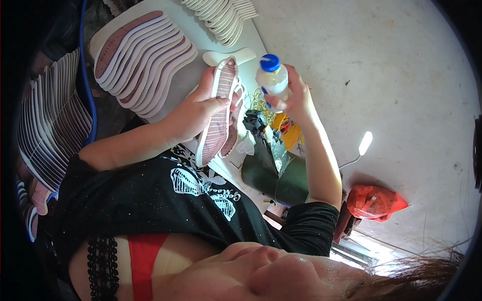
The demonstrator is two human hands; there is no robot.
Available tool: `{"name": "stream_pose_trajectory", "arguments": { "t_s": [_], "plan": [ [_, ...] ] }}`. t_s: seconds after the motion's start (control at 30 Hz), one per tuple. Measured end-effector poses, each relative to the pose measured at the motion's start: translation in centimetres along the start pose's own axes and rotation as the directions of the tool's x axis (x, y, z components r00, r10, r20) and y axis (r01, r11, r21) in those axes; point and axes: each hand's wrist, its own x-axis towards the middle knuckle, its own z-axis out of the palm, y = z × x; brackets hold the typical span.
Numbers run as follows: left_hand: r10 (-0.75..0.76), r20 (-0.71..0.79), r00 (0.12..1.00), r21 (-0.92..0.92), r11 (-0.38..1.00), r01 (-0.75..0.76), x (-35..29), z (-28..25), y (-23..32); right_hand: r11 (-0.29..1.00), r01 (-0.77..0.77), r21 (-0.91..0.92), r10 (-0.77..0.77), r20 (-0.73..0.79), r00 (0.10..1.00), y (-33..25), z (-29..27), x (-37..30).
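Observation:
My left hand (203, 108) is closed around a pair of shoe soles, pink with thin stripes and white rims. The front sole (217, 125) stands almost upright; the second sole (230, 142) shows partly behind it. To the right, my right hand (297, 95) grips a small plastic bottle (275, 83) with a blue cap, whitish inside. Bottle and soles are apart, the cap upward. Just beyond the soles lies a loose white sole (241, 55) on the table.
Stacked pink-and-white soles (145, 65) lie at the far left, more white soles (221, 20) behind. Another long stack (55, 120) stands at the left edge. Right of centre are a dark green machine (291, 183), a lit lamp (365, 143) and a red plastic bag (376, 203).

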Motion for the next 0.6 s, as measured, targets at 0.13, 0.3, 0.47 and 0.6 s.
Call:
{"name": "stream_pose_trajectory", "arguments": {
  "t_s": [0.13, 0.3, 0.47, 0.6],
  "plan": [
    [-0.025, -0.057, 0.998, -0.003, 1.000, 0.024, 0.3, -0.6, -0.5, 0.945, -0.152, 0.288, 0.181, -0.076, 0.981, 4.9, 0.0, 1.3],
    [-0.047, -0.059, 0.997, -0.103, 0.994, 0.041, 0.6, -1.0, -0.6, 0.899, -0.256, 0.355, 0.321, -0.139, 0.937, 12.9, 2.1, 3.7],
    [-0.064, -0.051, 0.997, -0.097, 0.994, 0.059, 0.7, -0.9, -0.4, 0.787, -0.375, 0.491, 0.516, -0.189, 0.835, 19.0, 5.1, 5.3],
    [-0.063, -0.020, 0.998, -0.067, 0.996, 0.061, 0.6, -0.5, -0.5, 0.518, -0.381, 0.766, 0.670, -0.086, 0.738, 21.4, 5.4, 5.0]
  ]
}}
